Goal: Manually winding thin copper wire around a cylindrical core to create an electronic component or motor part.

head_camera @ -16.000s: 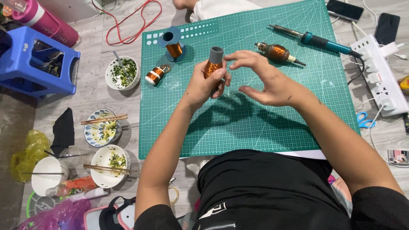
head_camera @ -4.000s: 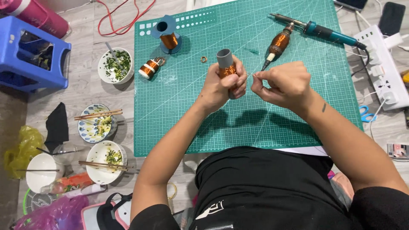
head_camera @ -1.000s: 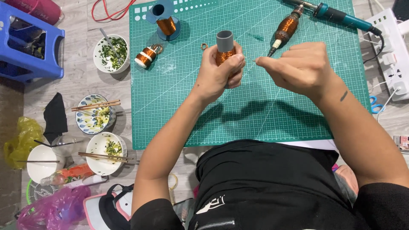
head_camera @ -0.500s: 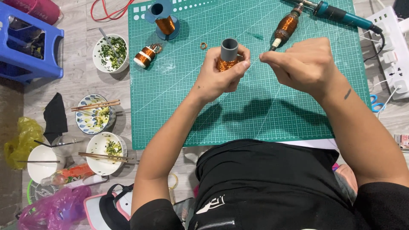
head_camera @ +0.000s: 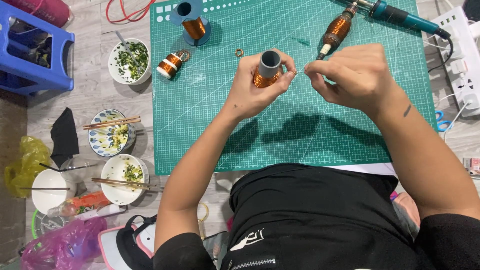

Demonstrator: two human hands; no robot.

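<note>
The left hand [head_camera: 252, 92] stays clamped on the copper-wound grey tube [head_camera: 266, 70]; the right hand [head_camera: 352, 77], drawn closer, pinches fine wire over the green cutting mat [head_camera: 210, 125].

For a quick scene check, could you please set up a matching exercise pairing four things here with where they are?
Things:
1. grey tube with copper wire
2. blue stool
3. small copper ring
4. chopsticks

Places:
A. across a patterned bowl
B. in the left hand
C. loose on the green mat
D. top left, off the mat

Pairs: 1-B, 2-D, 3-C, 4-A
</note>
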